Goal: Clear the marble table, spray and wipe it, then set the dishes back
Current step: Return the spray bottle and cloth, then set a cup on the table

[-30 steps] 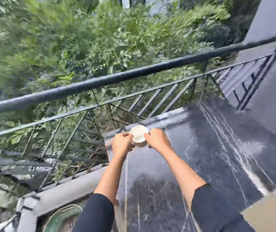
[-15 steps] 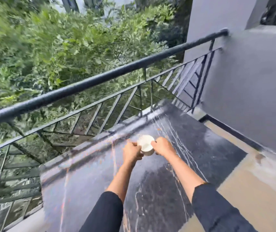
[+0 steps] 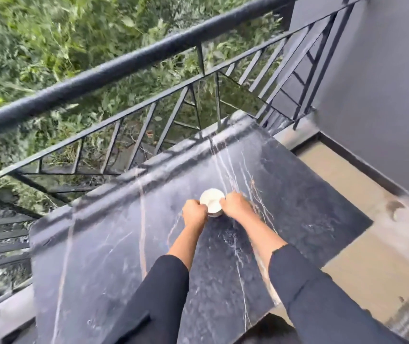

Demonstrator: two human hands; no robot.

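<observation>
Sitting between two hands, a small white cup [image 3: 212, 201] is held at the far middle of the dark stone table [image 3: 94, 264]. The cup's left side is gripped by the left hand [image 3: 194, 216], and its right side is gripped by the right hand [image 3: 235, 207]. The fingers of both hands are curled in against the cup. The open top of the cup is turned up. It cannot be told whether the cup's bottom is touching the table. Thin pale lines are seen running across the table top. Both arms are covered by dark sleeves [image 3: 163, 294]. A black railing [image 3: 124, 68] is seen just past the table's far edge, and green bushes [image 3: 37, 45] are seen beyond it. A grey wall [image 3: 384, 83] is seen at the right, with a tan floor [image 3: 362, 244] below it.
</observation>
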